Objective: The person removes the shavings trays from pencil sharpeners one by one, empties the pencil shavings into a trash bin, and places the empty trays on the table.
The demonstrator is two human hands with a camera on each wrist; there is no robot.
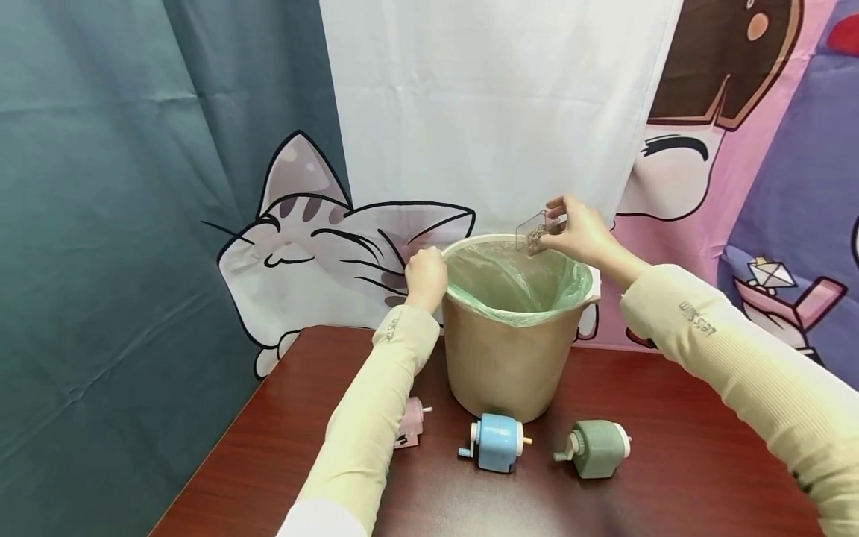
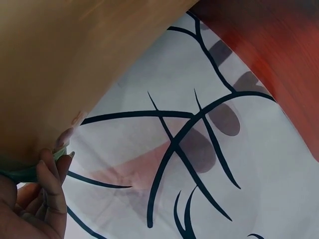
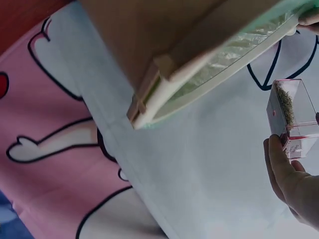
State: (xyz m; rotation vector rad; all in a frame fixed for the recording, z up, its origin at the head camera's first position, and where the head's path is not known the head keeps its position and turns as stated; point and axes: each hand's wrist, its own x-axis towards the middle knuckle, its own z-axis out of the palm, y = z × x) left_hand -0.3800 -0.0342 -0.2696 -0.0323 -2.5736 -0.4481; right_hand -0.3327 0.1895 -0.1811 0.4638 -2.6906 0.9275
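A beige trash bin (image 1: 506, 358) lined with a thin green bag (image 1: 573, 287) stands upright on the table. My left hand (image 1: 426, 277) grips the bin's rim at its left side; in the left wrist view, the fingers (image 2: 50, 186) curl over the green liner edge. Over the bin's opening, at the back right, my right hand (image 1: 584, 233) holds a small clear plastic shavings drawer (image 1: 530, 233), tilted. Pencil shavings (image 3: 285, 104) lie inside it in the right wrist view, where thumb and fingers pinch its end.
In front of the bin are a blue crank pencil sharpener (image 1: 498, 442), a green one (image 1: 597, 447) and a pink one (image 1: 411, 421) partly hidden by my left sleeve. All stand on the reddish-brown table (image 1: 698, 447). A printed cat curtain (image 1: 288, 276) hangs behind.
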